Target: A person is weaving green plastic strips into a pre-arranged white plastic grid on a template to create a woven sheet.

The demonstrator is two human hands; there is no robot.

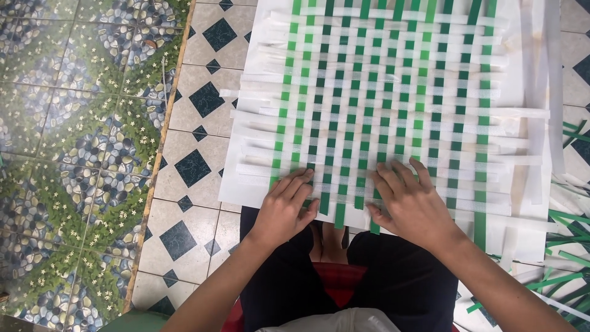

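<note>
Two bare hands rest on the near edge of a woven mat (381, 92) that lies flat on the tiled floor (196, 123) in front of the seated person. The mat is made of green strips (340, 212) running from near to far and white strips (522, 113) running from left to right, crossed over and under in a checker pattern, and it lies on a white sheet (236, 178). The left hand (289, 206) lies palm down on the near left part of the mat, with its fingers straight, close together and pointing to the far right; the fingertips press on the last white strips there, and it does not grip anything. The right hand (409, 200) lies on the near middle of the mat, its fingers a little spread and bent, the tips touching a white strip between the green ones; I cannot tell if it pinches the strip or only pushes it. Loose ends of green strips stick out toward the person between the two hands. More loose strips (568, 246), green and white, lie on the floor at the right, just beside the mat. At the left, well apart from the mat, the floor changes to tiles with a pebble pattern (74, 154). The person's dark trousers (393, 283) show at the near edge, under the forearms.
</note>
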